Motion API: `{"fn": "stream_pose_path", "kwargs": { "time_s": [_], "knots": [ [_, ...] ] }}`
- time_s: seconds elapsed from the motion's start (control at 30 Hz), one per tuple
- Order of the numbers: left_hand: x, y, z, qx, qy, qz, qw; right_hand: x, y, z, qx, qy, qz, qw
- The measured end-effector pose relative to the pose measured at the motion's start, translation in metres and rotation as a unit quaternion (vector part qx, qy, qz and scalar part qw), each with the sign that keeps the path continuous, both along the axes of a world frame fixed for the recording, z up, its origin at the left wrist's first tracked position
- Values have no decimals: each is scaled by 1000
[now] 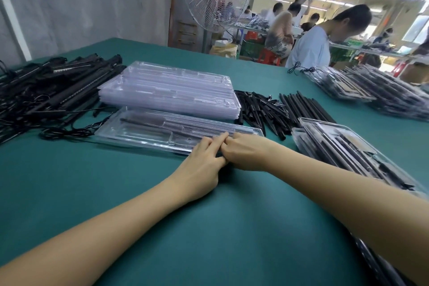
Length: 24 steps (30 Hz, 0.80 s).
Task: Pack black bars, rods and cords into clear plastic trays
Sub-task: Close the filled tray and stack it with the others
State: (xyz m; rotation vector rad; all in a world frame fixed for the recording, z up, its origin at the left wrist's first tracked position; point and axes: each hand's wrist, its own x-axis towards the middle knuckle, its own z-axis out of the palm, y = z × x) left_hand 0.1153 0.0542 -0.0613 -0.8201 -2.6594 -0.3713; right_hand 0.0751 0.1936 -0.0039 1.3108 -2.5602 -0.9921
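Green cloth worktable [209, 227]: clear plastic tray [144, 133], mid-filling, one slim black rod [139, 122] seated; my left hand [204, 162] lies straight-fingered on its near rim, right hand [246, 153] curled, grip untellable; next calls for a long black bar [58, 93].

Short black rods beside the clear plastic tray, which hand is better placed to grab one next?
Probably the right. The right hand sits at the right end of the clear plastic tray, nearest the pile of short black rods; the left hand would have to cross over it.

Left hand [201, 166] fingers [214, 141] on clear tray [139, 133] edge; right hand [246, 153] beside, grip unclear.
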Motion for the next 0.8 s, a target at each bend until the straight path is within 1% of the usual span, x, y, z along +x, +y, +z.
{"fn": "stream_pose_path", "kwargs": {
  "time_s": [0.13, 0.23, 0.3, 0.4, 0.47, 0.53, 0.63, 0.8],
  "knots": [
    [7, 4, 3, -45, 29, 25, 998, 0, 4, -3, -35, -2, 2, 999],
    [10, 6, 7, -38, 107, 0, 993, 3, 8, -3, -46, -4, -3, 999],
    [7, 6, 15, -50, 164, -21, 985, 5, 13, 1, -60, -31, -16, 998],
    [2, 12, 21, -49, 242, -39, 968, 9, 23, 6, -131, -79, -44, 987],
    [-1, 16, 20, -38, 280, -47, 958, 13, 30, 3, -170, -67, -59, 981],
    [-3, 18, 17, -14, 301, -49, 952, 17, 32, -5, -201, -31, -71, 977],
    [-5, 18, 15, 10, 301, -32, 953, 19, 32, -13, -201, -4, -98, 975],
    [-8, 19, 13, 26, 305, -21, 952, 10, 34, -9, -183, -40, -103, 977]
  ]
}}
